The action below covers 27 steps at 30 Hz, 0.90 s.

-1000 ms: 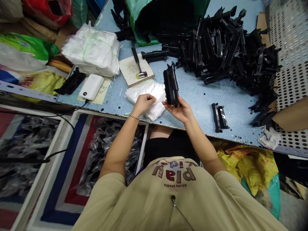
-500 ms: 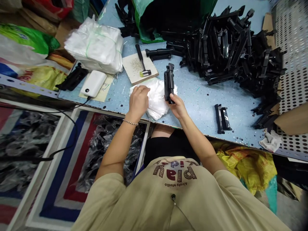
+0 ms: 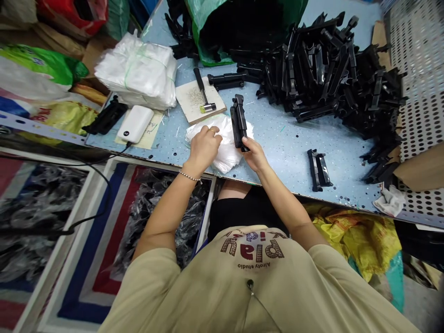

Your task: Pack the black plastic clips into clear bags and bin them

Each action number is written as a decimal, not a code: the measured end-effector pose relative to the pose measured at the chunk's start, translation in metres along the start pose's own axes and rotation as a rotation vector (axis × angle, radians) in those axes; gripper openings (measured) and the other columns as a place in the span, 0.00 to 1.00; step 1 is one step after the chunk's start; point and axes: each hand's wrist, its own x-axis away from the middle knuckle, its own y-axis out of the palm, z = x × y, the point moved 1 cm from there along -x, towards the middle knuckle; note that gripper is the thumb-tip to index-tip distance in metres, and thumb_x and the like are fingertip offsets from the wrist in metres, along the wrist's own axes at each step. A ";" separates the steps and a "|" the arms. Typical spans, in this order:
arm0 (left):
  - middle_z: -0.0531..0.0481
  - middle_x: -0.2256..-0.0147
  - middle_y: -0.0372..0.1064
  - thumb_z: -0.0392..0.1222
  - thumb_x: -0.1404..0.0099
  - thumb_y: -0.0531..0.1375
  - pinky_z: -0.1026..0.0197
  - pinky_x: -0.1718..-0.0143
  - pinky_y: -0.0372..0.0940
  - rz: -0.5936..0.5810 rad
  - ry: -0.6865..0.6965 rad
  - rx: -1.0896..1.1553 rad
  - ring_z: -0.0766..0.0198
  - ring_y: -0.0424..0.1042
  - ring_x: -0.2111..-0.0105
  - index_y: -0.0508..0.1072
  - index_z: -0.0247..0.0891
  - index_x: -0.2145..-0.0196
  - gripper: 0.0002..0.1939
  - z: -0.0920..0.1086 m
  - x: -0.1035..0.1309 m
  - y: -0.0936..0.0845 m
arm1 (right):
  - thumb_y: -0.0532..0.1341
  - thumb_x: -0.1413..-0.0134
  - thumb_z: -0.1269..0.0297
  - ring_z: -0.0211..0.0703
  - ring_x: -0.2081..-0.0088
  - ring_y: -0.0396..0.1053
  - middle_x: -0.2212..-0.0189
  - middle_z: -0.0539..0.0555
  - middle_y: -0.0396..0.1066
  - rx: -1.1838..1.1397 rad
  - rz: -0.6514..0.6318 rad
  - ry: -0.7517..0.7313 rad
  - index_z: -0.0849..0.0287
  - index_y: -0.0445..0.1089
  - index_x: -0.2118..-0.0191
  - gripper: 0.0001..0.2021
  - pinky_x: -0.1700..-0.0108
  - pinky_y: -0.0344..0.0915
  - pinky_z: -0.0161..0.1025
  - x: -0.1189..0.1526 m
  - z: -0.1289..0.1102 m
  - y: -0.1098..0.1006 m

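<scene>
My right hand (image 3: 255, 155) grips a black plastic part (image 3: 238, 121), long and narrow with raised ends, by its lower end and holds it tilted upright. Under and beside it lies a heap of thin white plastic bags (image 3: 227, 155) at the table's near edge. On the left side of that heap is my left hand (image 3: 204, 147), its fingers curled and pinching at a bag; the fingertips are partly hidden. Just behind the bags, a small hammer (image 3: 204, 92) rests on a pale square board (image 3: 187, 106).
Black parts lie in a big pile (image 3: 322, 69) at the right rear, beside a green bag (image 3: 208, 27). One similar part (image 3: 319, 170) lies apart at the right. A tied bundle of white bags (image 3: 138, 69) and a white power bank (image 3: 135, 124) with a cable are at the left.
My left hand has shifted slightly right over the bags, its fingers more curled. The black part in my right hand has moved a little left and tilts more to the left.
</scene>
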 end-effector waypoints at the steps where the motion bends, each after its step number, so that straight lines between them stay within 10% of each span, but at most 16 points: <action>1: 0.40 0.45 0.76 0.29 0.35 0.55 0.45 0.49 0.71 0.010 -0.011 0.001 0.46 0.71 0.46 0.80 0.40 0.57 0.16 0.001 -0.001 0.002 | 0.76 0.57 0.45 0.43 0.57 0.73 0.67 0.49 0.75 0.006 -0.006 0.005 0.56 0.75 0.64 0.22 0.53 0.70 0.40 0.002 -0.002 0.000; 7: 0.41 0.36 0.68 0.24 0.39 0.54 0.50 0.38 0.69 -0.047 0.033 0.174 0.53 0.73 0.42 0.73 0.37 0.38 0.33 0.003 -0.007 0.011 | 0.66 0.40 0.46 0.44 0.63 0.76 0.64 0.55 0.79 -0.170 -0.138 0.323 0.57 0.75 0.59 0.18 0.63 0.75 0.39 0.058 -0.027 -0.026; 13: 0.40 0.31 0.64 0.23 0.39 0.55 0.53 0.42 0.74 -0.107 0.134 0.256 0.53 0.74 0.41 0.67 0.41 0.31 0.39 0.007 0.000 0.005 | 0.53 0.29 0.48 0.32 0.80 0.58 0.72 0.56 0.76 -0.492 -0.264 0.784 0.67 0.73 0.53 0.23 0.81 0.62 0.29 0.092 -0.013 -0.048; 22: 0.42 0.27 0.58 0.25 0.31 0.49 0.47 0.28 0.63 -0.057 0.462 0.253 0.54 0.60 0.28 0.51 0.47 0.24 0.41 0.051 0.056 0.020 | 0.60 0.33 0.56 0.31 0.80 0.57 0.74 0.50 0.73 -0.469 -0.119 0.565 0.61 0.73 0.59 0.12 0.80 0.57 0.27 0.066 -0.004 -0.023; 27: 0.42 0.28 0.59 0.27 0.31 0.53 0.45 0.33 0.68 0.106 0.296 0.216 0.50 0.68 0.33 0.71 0.45 0.38 0.27 0.031 0.053 0.016 | 0.50 0.30 0.44 0.33 0.80 0.52 0.73 0.50 0.70 -0.704 -0.137 0.569 0.65 0.70 0.45 0.28 0.81 0.58 0.29 0.084 -0.012 -0.030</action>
